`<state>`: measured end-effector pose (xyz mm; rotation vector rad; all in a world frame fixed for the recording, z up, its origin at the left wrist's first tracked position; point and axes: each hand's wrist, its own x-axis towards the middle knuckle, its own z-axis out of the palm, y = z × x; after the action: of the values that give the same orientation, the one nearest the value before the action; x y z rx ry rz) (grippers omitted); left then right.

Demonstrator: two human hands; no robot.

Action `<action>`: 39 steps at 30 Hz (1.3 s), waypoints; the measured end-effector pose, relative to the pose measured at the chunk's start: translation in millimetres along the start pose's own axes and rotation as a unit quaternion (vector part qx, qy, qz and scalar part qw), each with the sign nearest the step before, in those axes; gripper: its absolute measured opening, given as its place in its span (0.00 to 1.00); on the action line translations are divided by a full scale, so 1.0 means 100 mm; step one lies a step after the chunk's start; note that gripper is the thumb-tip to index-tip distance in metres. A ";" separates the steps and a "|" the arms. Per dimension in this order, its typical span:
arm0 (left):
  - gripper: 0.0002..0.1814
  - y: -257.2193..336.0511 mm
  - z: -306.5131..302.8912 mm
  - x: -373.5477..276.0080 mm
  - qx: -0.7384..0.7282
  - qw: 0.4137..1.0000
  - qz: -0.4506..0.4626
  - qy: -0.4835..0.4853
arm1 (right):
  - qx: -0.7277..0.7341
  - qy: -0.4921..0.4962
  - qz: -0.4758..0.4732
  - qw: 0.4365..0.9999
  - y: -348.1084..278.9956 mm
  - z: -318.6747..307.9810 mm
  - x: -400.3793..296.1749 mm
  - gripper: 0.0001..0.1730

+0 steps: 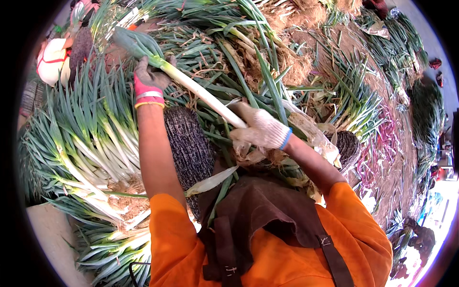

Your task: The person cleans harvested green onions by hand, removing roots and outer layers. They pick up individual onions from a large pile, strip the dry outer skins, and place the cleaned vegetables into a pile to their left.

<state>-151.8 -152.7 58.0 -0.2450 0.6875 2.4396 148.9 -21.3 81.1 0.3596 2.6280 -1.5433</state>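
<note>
My left hand [152,77], in a grey-palmed pink glove, grips a long green onion [204,94] where its white shaft turns green. The leaves fan out past this hand to the upper left and look blurred. At the shaft's lower end is my right hand [261,125], in a white knit glove with a blue cuff; its fingers close around the root end, which they hide. Loose papery skins [247,152] hang just below the right hand. A peeled pale leaf strip [211,182] lies across my dark apron [272,204].
Green onions with pale shafts [96,143] are heaped at my left, roots inward. Unpeeled ones with dry, tangled roots [290,66] lie ahead. Pink-purple twine [380,143] is strewn on the right-hand floor. A person in a white top [53,61] sits at the upper left.
</note>
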 end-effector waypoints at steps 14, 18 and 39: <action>0.18 -0.32 -0.49 0.35 -0.059 0.989 -0.124 -0.061 | 0.391 -0.116 0.087 0.909 0.04 0.25 -0.37 0.23; 0.19 -0.43 -0.44 0.45 -0.068 0.984 -0.160 -0.025 | 0.392 -0.102 0.086 0.910 0.02 -0.03 -0.94 0.27; 0.34 -0.50 -0.13 0.15 -0.228 0.914 -0.195 -0.272 | -0.317 0.204 -0.144 0.915 0.12 -0.46 -1.51 0.21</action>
<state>-134.1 -117.0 21.5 0.1159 -0.1695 2.0935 301.0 -0.6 121.2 0.2658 3.4331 -0.6043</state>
